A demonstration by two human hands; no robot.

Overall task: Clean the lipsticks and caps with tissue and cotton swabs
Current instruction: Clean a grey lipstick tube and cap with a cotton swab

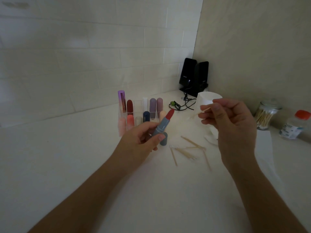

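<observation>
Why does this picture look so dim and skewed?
Head view: low, flat light leaves the counter grey; the wide lens tilts the wall corner; the swab in the right hand is blurred, the lipstick in the left hand sharper.

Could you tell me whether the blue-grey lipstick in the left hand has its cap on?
No, the blue-grey lipstick in the left hand shows its red tip bare.

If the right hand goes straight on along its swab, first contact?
Likely the open lipstick in the left hand: the cotton swab in the right hand aims down-left at its blue-grey tube. One view, so depth is uncertain.
</observation>
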